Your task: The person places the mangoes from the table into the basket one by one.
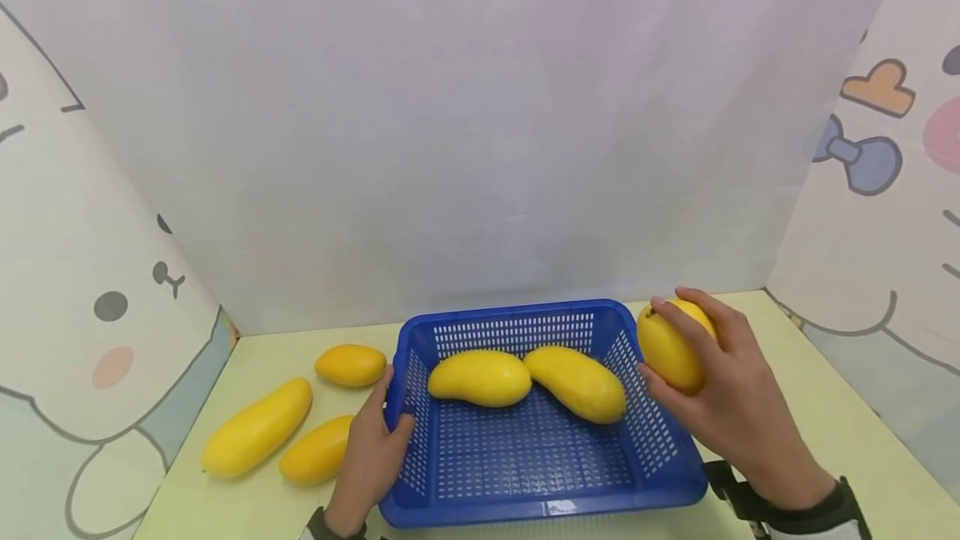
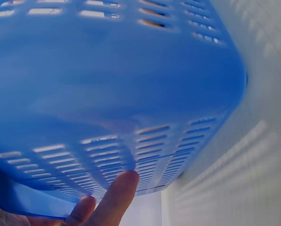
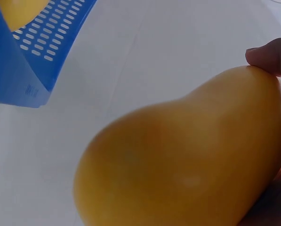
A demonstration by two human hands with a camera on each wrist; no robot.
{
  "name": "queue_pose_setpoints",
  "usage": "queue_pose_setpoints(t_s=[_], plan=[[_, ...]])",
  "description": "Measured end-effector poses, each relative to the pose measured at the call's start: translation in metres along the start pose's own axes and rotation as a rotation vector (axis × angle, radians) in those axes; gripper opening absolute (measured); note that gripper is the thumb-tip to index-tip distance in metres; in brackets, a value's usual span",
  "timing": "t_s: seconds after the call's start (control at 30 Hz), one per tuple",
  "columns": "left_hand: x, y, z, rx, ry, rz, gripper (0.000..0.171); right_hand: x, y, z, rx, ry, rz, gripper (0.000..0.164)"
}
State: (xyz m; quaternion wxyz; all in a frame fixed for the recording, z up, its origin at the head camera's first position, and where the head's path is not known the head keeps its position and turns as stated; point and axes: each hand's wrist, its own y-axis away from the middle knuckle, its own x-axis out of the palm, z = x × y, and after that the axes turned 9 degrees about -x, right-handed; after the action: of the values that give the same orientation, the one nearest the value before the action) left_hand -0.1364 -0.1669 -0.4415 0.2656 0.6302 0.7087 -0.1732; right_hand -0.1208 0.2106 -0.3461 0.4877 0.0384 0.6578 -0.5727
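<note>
My right hand [image 1: 738, 394] grips a yellow mango [image 1: 670, 348] above the right rim of a blue plastic basket [image 1: 540, 513]. In the right wrist view that mango [image 3: 178, 155] fills much of the picture, with a fingertip at its end. My left hand [image 1: 375, 448] holds the basket's left rim, its thumb over the edge. Fingers [image 2: 116, 200] reach along the slotted outer wall in the left wrist view. Inside the basket, two yellow mangoes [image 1: 480, 377] lie end to end towards the back.
Left of the basket, a long yellow mango [image 1: 257, 429] and two smaller orange-yellow mangoes, one further back [image 1: 351, 365] and one partly behind my left hand [image 1: 317, 451], lie on the pale table [image 1: 180, 515]. A white backdrop [image 1: 487, 148] stands behind, with cartoon-printed panels at both sides.
</note>
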Motion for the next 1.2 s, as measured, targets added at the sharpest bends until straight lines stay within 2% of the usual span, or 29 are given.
queue_pose_setpoints(t_s=[0.5, 0.83, 1.2], plan=[[-0.0009, 0.0028, -0.0017, -0.011, -0.002, 0.001, 0.067, 0.0028, -0.0006, 0.0062, -0.043, -0.003, 0.053, 0.085], [-0.0017, 0.0021, -0.0022, -0.013, -0.005, 0.009, 0.067, 0.0032, -0.0005, 0.0062, -0.073, 0.001, 0.036, 0.082], [-0.0001, -0.0009, -0.0016, -0.009, -0.028, 0.003, 0.067, 0.0067, -0.0094, 0.0104, -0.087, -0.034, 0.021, 0.08]])
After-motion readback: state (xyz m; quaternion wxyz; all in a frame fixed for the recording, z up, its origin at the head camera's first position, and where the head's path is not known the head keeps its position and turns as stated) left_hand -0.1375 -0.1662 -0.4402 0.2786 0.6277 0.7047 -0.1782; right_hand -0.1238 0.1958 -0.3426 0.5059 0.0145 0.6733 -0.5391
